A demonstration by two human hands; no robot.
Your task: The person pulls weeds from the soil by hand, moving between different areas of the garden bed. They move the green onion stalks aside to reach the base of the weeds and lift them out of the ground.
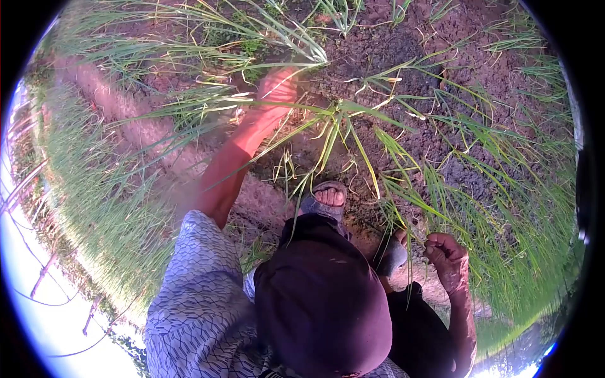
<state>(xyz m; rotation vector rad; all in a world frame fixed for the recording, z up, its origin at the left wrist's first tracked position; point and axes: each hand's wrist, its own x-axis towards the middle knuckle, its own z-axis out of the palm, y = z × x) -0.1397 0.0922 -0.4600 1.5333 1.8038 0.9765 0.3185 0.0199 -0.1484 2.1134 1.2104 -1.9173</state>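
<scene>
My left arm reaches up the frame, and my left hand (277,87) is low among the plants, blurred, its fingers hidden. It is beside the pale stems of a long-leaved green plant (313,53). At the lower right, my right hand (447,255) is closed in a pinch by thin green blades, but what lies between its fingertips is too small to name. Another leafy green plant (340,113) spreads its long leaves between my hands, some of them yellowing.
Dark, lumpy soil (403,50) lies between the plants. A foot in a sandal (329,198) is near the centre, with a second foot (392,255) to its right. A large dark cloth shape (324,302) blocks the lower middle. Dense green blades (94,189) stand along the left.
</scene>
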